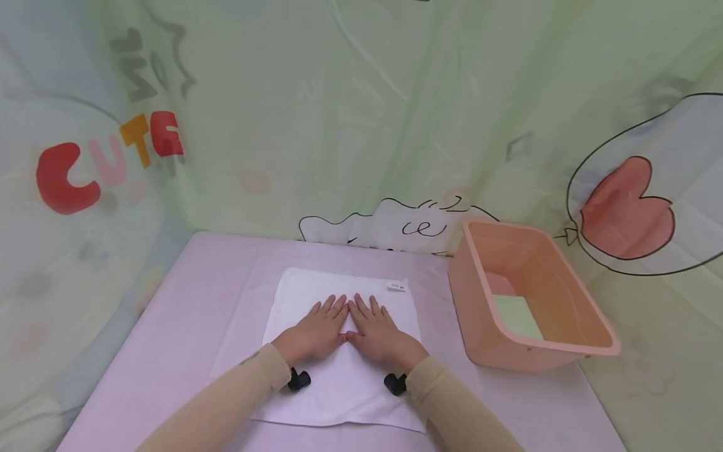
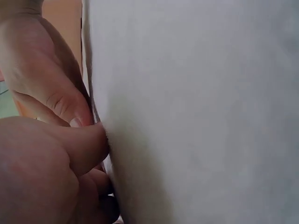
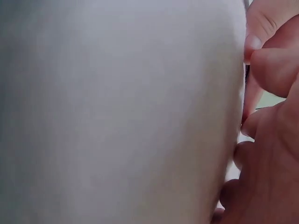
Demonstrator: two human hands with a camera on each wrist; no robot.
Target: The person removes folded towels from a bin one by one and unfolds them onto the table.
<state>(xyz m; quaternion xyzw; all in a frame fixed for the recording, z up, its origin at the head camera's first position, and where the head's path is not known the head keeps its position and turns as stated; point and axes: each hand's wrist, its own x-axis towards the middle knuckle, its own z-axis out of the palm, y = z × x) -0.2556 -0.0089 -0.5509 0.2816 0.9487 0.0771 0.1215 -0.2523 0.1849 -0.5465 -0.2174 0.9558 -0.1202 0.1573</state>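
Note:
A white towel point(image 1: 339, 398) lies spread flat on the table, with a small printed label point(image 1: 396, 287) by its far right corner. My left hand point(image 1: 321, 329) rests on the middle of the towel, fingers straight and pointing away from me. Beside it my right hand point(image 1: 380, 333) presses down the same way, and the two thumbs and index fingers come together. In the left wrist view the left thumb point(image 2: 88, 142) meets the cloth close to the other hand. The right wrist view shows the right hand's fingertips point(image 3: 243, 154) against the white cloth.
A peach plastic bin point(image 1: 463, 314) stands at the right of the table, with a pale green folded cloth point(image 1: 516, 316) inside. The table has a lilac cover point(image 1: 198, 314). A printed curtain point(image 1: 339, 125) hangs behind and at both sides. Black wrist cameras point(image 1: 299, 380) sit under the wrists.

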